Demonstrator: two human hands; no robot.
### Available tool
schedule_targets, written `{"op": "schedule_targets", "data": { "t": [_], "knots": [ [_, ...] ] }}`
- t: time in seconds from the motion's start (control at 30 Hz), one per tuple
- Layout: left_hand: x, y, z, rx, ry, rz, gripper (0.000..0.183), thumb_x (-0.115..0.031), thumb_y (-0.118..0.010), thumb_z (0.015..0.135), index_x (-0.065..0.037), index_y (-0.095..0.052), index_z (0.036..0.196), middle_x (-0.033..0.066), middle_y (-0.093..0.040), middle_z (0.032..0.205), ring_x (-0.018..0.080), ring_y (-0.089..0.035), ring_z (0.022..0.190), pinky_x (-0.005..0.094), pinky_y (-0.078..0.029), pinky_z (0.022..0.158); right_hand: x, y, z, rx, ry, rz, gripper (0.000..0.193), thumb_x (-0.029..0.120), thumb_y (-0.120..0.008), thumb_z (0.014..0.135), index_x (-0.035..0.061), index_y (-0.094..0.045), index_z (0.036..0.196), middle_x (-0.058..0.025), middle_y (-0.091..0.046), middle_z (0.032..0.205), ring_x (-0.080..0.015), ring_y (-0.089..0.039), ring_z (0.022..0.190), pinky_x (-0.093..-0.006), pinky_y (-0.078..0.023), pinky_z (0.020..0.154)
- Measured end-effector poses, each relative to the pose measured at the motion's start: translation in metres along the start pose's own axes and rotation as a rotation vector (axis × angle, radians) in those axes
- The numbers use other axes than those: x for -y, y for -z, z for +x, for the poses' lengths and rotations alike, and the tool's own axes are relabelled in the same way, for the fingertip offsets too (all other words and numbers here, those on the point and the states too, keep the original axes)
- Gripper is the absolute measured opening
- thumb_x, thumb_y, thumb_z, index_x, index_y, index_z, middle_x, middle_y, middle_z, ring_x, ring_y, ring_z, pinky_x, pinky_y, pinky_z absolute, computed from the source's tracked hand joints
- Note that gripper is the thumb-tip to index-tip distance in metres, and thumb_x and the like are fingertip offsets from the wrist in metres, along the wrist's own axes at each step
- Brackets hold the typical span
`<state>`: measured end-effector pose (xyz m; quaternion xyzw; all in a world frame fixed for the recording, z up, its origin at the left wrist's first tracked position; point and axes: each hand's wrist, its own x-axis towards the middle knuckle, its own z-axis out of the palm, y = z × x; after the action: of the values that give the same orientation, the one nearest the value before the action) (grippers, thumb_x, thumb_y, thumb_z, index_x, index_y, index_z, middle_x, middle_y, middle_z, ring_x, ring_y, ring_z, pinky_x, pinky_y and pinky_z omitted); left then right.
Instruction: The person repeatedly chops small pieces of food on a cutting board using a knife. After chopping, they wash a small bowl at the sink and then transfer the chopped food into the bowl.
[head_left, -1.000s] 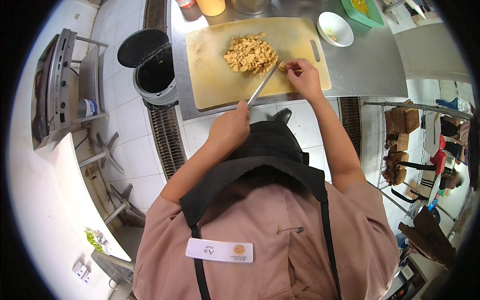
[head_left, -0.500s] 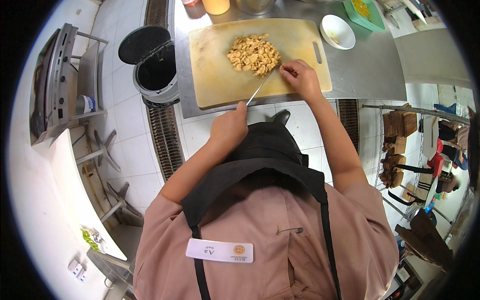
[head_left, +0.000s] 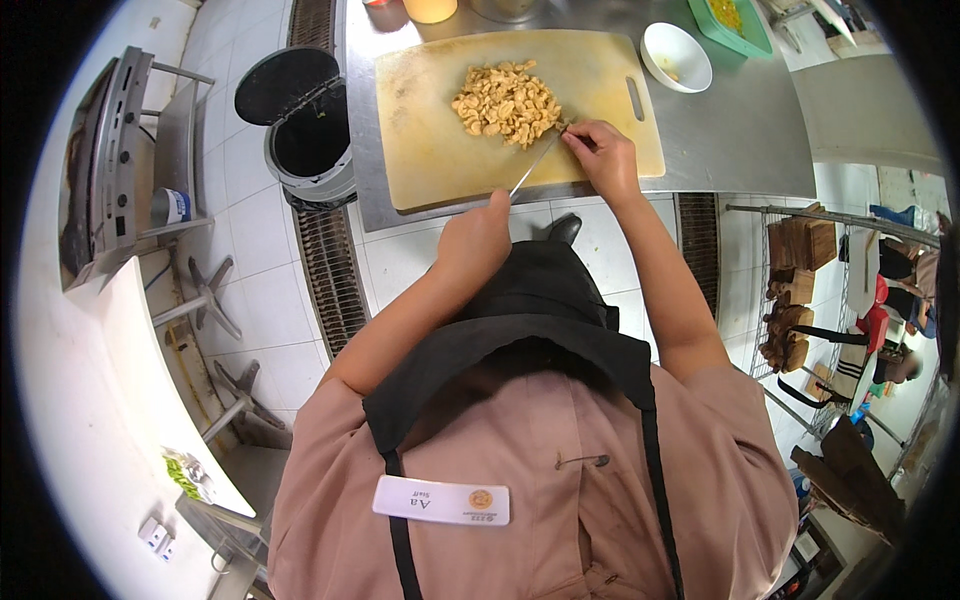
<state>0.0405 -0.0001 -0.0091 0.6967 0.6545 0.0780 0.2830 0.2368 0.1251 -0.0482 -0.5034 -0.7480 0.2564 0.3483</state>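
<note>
My left hand (head_left: 477,236) is wrapped round the handle of a thin knife (head_left: 533,169) at the near edge of the cutting board (head_left: 427,165). The narrow blade points away and to the right, its tip close to my right fingertips. My right hand (head_left: 603,155) is closed in a pinch over the board; something small and dark shows at the fingertips, too small to name. Just left of those fingers lies a heap of tan, glossy cut pieces (head_left: 505,102), perhaps sliced mushrooms.
Right of the board stand a white bowl (head_left: 676,58) with bits inside and a green tray (head_left: 735,25) of yellow food. An orange-filled container (head_left: 431,9) and a metal pot (head_left: 508,8) line the back. On the floor at left is an open-lidded bin (head_left: 312,150).
My left hand and the knife have shifted slightly away and to the right. The right hand keeps its pinch in nearly the same place. The heap looks much the same.
</note>
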Motion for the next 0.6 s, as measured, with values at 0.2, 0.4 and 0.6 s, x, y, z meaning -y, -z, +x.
{"op": "schedule_targets", "data": {
  "t": [0.2, 0.4, 0.6],
  "knots": [
    [-0.009, 0.014, -0.001, -0.025, -0.024, 0.003, 0.015, -0.005, -0.046, 0.083, 0.000, -0.046, 0.096, 0.0238, -0.062, 0.066, 0.0427, -0.062, 0.063, 0.0537, -0.048, 0.057, -0.003, -0.001, -0.005, -0.055, -0.067, 0.035, 0.014, 0.012, -0.073, 0.080, 0.0009, -0.070, 0.088, -0.0113, -0.069, 0.086, -0.0190, -0.065, 0.073, -0.0287, -0.052, 0.067],
    [-0.008, 0.000, -0.010, 0.036, 0.013, -0.006, 0.012, -0.006, -0.045, 0.084, 0.001, -0.044, 0.094, 0.0243, -0.062, 0.066, 0.0441, -0.062, 0.064, 0.0548, -0.047, 0.059, -0.003, 0.001, -0.007, -0.032, -0.080, 0.028, 0.014, 0.011, -0.073, 0.080, 0.0001, -0.070, 0.088, -0.0103, -0.070, 0.086, -0.0164, -0.066, 0.074, -0.0273, -0.052, 0.068],
    [-0.011, 0.004, 0.005, 0.010, 0.000, 0.010, 0.011, -0.007, -0.044, 0.086, 0.001, -0.044, 0.093, 0.0251, -0.062, 0.068, 0.0449, -0.062, 0.065, 0.0559, -0.047, 0.060, 0.001, 0.004, -0.008, -0.027, -0.108, 0.033, 0.012, 0.009, -0.072, 0.080, 0.0006, -0.070, 0.088, -0.0094, -0.070, 0.085, -0.0154, -0.065, 0.074, -0.0260, -0.052, 0.069]
  ]
}}
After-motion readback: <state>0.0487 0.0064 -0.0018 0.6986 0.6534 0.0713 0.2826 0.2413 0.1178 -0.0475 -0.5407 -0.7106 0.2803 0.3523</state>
